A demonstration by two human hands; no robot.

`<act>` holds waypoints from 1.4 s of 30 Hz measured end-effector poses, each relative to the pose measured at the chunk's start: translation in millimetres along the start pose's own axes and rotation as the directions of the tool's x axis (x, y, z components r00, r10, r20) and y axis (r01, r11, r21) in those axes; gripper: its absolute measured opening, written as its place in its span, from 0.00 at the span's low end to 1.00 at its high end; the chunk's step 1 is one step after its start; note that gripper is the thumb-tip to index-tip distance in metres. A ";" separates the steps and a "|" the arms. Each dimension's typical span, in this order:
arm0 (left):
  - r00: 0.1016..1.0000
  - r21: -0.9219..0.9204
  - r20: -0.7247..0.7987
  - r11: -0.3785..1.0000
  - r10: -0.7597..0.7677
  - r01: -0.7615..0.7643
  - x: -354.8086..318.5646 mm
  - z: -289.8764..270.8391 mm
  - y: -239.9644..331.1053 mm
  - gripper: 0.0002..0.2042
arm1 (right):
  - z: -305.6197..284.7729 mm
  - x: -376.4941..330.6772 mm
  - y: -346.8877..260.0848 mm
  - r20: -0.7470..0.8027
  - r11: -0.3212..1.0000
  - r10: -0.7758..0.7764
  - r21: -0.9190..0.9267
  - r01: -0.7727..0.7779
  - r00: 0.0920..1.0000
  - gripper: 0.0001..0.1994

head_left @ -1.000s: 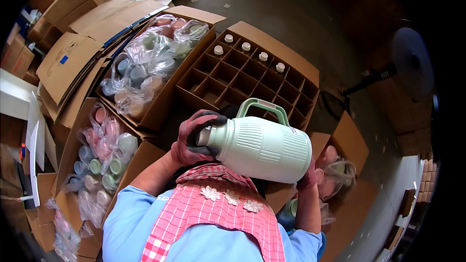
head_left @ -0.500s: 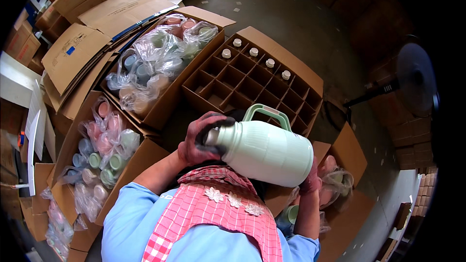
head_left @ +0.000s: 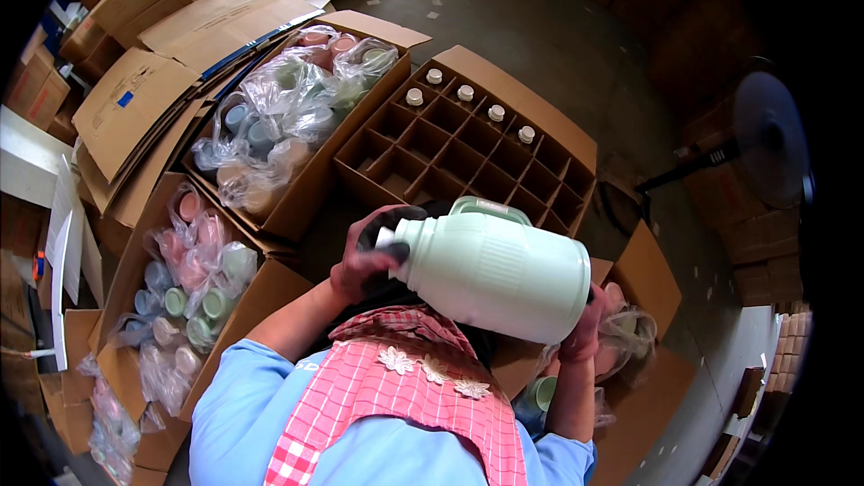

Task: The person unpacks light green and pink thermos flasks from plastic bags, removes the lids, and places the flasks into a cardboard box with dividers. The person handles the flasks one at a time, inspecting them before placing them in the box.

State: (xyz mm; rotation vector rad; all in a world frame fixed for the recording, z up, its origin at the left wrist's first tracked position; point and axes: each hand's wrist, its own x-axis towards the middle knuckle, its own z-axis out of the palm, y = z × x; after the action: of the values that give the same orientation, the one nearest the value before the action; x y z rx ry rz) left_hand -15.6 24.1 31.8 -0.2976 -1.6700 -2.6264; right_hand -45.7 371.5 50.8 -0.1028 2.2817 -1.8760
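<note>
The pale green plastic thermos jug (head_left: 493, 274) lies on its side between the two hands, above the person's lap. The left hand (head_left: 364, 256) sits at its neck end, the right hand (head_left: 587, 328) under its base. Just beyond the jug stands the open cardboard box with a grid divider (head_left: 468, 139); a row of small white-capped bottles (head_left: 468, 94) fills its far cells. To the left of that box, touching it, is a cardboard box of plastic-bagged cups (head_left: 288, 117). Nearer the person on the left is a second cardboard box of bagged cups (head_left: 193, 279). Flattened cardboard sheets (head_left: 153, 90) lie behind these. A standing floor fan (head_left: 765, 139) is off to the right.
</note>
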 end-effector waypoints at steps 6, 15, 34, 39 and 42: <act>0.999 -0.099 -0.016 0.994 -0.048 0.046 7.8 -0.8 4.6 0.31 | 14.8 -8.6 -10.3 -0.106 0.969 -0.236 -0.095 0.226 0.966 0.08; 0.996 -0.379 0.088 0.923 -0.034 0.065 -6.2 -54.8 -85.3 0.30 | 13.7 -6.9 -63.6 0.361 0.247 -0.736 -0.645 0.723 0.573 0.17; 0.721 0.581 0.468 0.436 0.512 -0.687 19.6 35.7 66.9 0.30 | -6.8 1.0 33.4 0.018 0.670 0.105 0.738 -0.084 0.994 0.19; 0.708 0.589 0.482 0.408 0.515 -0.698 25.4 56.1 58.1 0.30 | -6.1 13.9 32.0 0.018 0.661 0.080 0.748 -0.067 0.997 0.18; 0.826 0.269 0.444 0.827 0.348 -0.493 19.0 47.2 47.4 0.41 | 3.7 22.2 29.1 0.032 0.654 0.058 0.754 -0.062 0.998 0.17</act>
State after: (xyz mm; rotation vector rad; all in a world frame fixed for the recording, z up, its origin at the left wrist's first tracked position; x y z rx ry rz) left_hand -21.7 47.9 96.8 -1.0820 -1.8779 -1.9546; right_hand -64.9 370.0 19.4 0.0903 1.2778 -2.5991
